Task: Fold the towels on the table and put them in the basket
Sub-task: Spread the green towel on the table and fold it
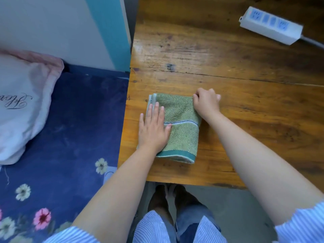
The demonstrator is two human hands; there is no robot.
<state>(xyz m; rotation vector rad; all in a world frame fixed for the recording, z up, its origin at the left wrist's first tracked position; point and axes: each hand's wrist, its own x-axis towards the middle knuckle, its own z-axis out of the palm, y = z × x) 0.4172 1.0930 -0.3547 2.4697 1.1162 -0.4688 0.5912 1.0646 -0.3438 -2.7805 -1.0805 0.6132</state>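
- Wooden table [228,71], worn and glossy, fills most of my view, its near edge just above my feet.
- My left hand [153,128] lies flat, fingers straight and together, pressing the left half of the green towel [182,123].
- My right hand [206,102] sits at the towel's far right corner, fingers curled and pinching the folded edge.
- That towel is folded into a compact rectangle near the table's front left corner, teal border toward me.
- Farther out, a white power strip [270,25] rests at the far right.
- Left of the table, a pale pillow [22,106] lies on a navy floral bedsheet [70,137].
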